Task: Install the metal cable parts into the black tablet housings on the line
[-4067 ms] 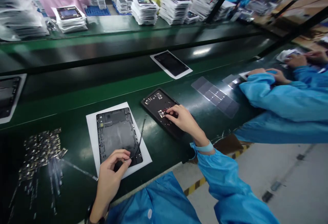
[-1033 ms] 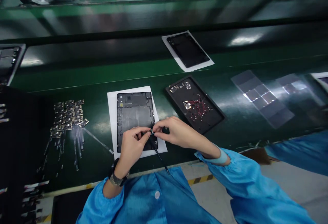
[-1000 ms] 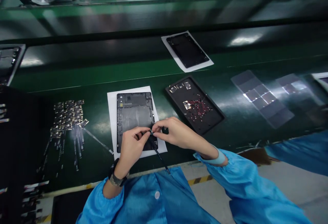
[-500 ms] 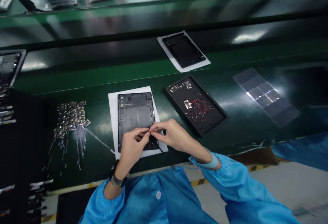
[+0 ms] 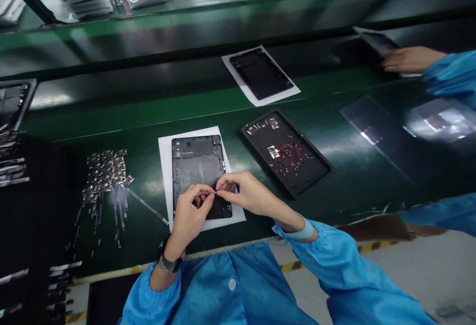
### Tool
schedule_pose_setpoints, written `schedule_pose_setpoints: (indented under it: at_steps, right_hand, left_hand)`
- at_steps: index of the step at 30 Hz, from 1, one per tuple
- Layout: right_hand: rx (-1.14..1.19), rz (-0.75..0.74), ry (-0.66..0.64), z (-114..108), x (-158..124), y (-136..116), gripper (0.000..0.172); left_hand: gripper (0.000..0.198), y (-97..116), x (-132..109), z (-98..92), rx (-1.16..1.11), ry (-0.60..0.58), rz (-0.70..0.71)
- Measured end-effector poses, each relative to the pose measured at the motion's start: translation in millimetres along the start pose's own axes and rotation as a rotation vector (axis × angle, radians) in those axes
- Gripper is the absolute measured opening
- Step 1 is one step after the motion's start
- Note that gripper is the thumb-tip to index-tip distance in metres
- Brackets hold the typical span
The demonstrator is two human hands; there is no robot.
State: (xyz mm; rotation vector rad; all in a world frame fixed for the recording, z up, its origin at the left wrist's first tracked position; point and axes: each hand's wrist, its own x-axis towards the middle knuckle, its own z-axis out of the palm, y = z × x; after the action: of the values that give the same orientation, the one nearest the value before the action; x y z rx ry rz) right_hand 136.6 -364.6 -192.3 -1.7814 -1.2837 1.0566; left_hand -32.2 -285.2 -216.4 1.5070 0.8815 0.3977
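Observation:
My left hand [image 5: 192,210] is closed in a pinch over the lower part of a black tablet back housing [image 5: 197,169]. Facing it, my right hand [image 5: 247,193] pinches too, and the fingertips of both hands meet at a tiny pale part [image 5: 214,192] whose kind is too small to make out. The housing lies flat on a white sheet [image 5: 165,166], its inner side up; my hands cover some of its lower area. Right of it is a black tray [image 5: 312,186] holding small circuit boards [image 5: 273,152] and small parts with thin red wires [image 5: 293,156].
Circuit boards with ribbon cables [image 5: 107,171] lie in a cluster at left. Another black housing [image 5: 262,73] rests on paper behind the tray. At far right, a co-worker's hand [image 5: 407,61] touches a sheet-backed panel [image 5: 379,42]. Clear plastic film [image 5: 386,136] lies nearer.
A thin dark strip below my right hand no longer shows. My hands stay close together over the housing. A co-worker's arm and a panel have come into view at right.

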Motion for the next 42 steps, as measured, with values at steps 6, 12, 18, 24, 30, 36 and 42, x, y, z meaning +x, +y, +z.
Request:
schedule_pose_setpoints:
  at_steps: [6, 12, 18, 24, 30, 36, 42]
  right_hand:
    - [-0.217, -0.211, 0.563, 22, -19, -12, 0.01]
    - [0.032, 0.034, 0.431, 65, -49, -15, 0.018]
    - [0.413, 0.27, 0.304, 60, -34, -2, 0.023]
    - [0.702, 0.347, 0.329, 59, -30, 8, 0.036]
    - [0.774, 0.313, 0.275, 57, -28, 12, 0.04]
    - [0.743, 0.358, 0.094, 44, -28, 11, 0.041]
    - [0.73, 0.358, 0.034, 40, -28, 11, 0.037]
  left_hand:
    - [0.017, -4, 4, -1.7, -0.195, 0.111, -0.093]
    - [0.02, 0, 0, -1.5, -0.244, 0.127, -0.176]
    - [0.018, -3, -13, 7.4, -0.264, 0.167, -0.145]
    - [0.023, -8, -13, 9.7, -0.408, 0.168, -0.193]
    - [0.024, -1, -12, 4.1, -0.332, 0.096, -0.207]
    - [0.018, 11, -9, -12.5, -0.189, -0.057, -0.163]
    - [0.018, 10, -6, -21.7, -0.132, -0.169, -0.181]
